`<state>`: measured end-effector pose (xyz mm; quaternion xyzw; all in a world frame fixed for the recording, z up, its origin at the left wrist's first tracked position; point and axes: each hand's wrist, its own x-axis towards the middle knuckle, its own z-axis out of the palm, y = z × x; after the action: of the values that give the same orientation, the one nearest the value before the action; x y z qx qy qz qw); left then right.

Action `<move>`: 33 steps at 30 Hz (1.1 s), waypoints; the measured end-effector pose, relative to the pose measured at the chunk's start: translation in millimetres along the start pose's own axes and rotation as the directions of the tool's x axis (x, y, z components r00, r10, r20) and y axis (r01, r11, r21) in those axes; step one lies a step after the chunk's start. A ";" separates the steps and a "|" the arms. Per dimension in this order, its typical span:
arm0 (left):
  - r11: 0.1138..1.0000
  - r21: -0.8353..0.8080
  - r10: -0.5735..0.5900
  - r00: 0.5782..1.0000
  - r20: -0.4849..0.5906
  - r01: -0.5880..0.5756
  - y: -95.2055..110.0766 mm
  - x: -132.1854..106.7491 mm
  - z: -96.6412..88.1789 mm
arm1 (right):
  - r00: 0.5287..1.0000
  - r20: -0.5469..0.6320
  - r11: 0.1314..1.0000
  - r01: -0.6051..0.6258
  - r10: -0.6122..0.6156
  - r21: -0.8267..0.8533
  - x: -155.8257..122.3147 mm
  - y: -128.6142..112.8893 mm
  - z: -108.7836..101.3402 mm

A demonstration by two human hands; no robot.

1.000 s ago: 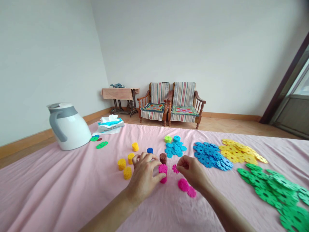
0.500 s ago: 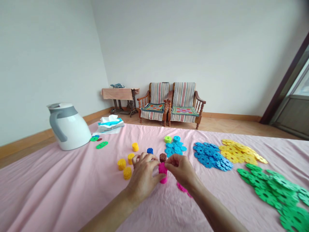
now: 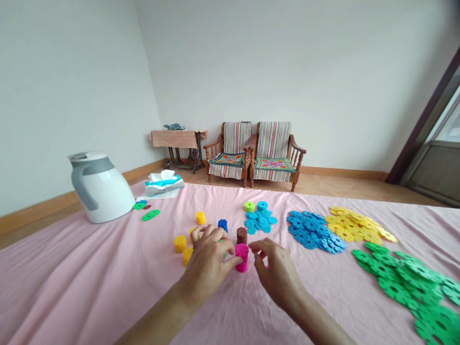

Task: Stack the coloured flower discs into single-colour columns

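pale walls point(image 3: 219, 62) | tan floor point(image 3: 334, 186) | wooden skirting point(image 3: 341, 173) | two wooden armchairs point(image 3: 252, 160) | cloth-draped table point(image 3: 174, 139)

right hand point(image 3: 276, 267): fingers parted beside pink stack point(image 3: 242, 258) | left hand point(image 3: 204, 261): fingers withdrawn

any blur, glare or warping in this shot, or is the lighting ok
Head view: soft, even light, no hard shadows; head view: top right corner darkens, white kettle near the left edge looks slanted, probably lens distortion; head view: left hand and right hand read clearly, green discs at lower right look softer.
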<state>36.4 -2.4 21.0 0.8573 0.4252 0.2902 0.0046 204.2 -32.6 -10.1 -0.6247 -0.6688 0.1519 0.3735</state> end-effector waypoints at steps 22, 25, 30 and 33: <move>0.999 -0.032 -0.027 1.000 0.014 0.028 -2.4 0.4 4.1 | 1.000 0.010 0.992 0.006 -0.005 -0.124 3.8 11.4 -17.9; 0.999 -0.026 -0.045 0.999 0.019 0.045 -3.2 1.9 1.9 | 0.986 0.154 0.974 -0.032 0.067 -0.222 3.4 24.0 -33.7; 0.998 -0.020 -0.052 0.998 0.022 0.053 -3.2 1.8 2.5 | 0.934 0.342 0.952 0.003 0.107 -0.307 -6.2 28.2 -44.0; 0.999 -0.037 -0.037 0.999 0.019 0.038 -3.2 1.3 5.5 | 0.923 0.368 0.942 0.019 0.112 -0.334 -8.3 24.7 -42.8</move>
<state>37.4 1.9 16.2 0.8514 0.4358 0.2901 0.0299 251.1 -47.5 -0.3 -0.6529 -0.7291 0.1651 0.1218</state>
